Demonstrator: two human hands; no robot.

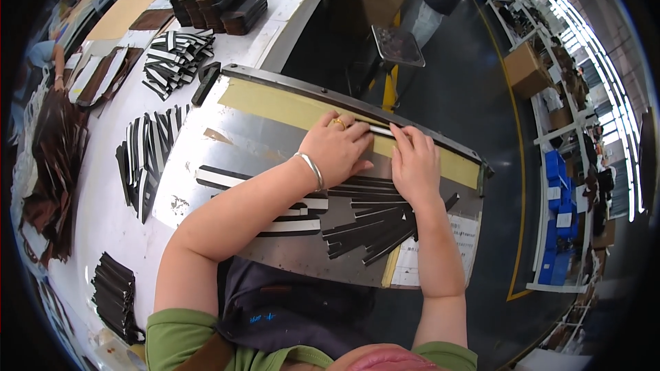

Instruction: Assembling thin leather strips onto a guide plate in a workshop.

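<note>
At the far edge of a metal work plate (265, 144), both my hands work on one narrow black-and-white strip (380, 130). My left hand (337, 145) has its curled fingers closed on the strip's left part, hiding that end. Close by on the right, my right hand (416, 165) grips the strip with thumb and fingertips. The strip lies along a yellow band (275, 105) beside the plate's raised metal rail (309, 89). Below my hands, several dark folded strips (371, 230) are fanned out. Flat white-and-black strips (220, 177) lie partly under my left forearm.
On the white table (103, 213) to the left are piles of strips (144, 154), a dark bundle (115, 295) and stacked dark pieces (213, 3). A co-worker's arm (58, 62) reaches in at far left. Shelves with blue bins (558, 220) stand across the aisle at right.
</note>
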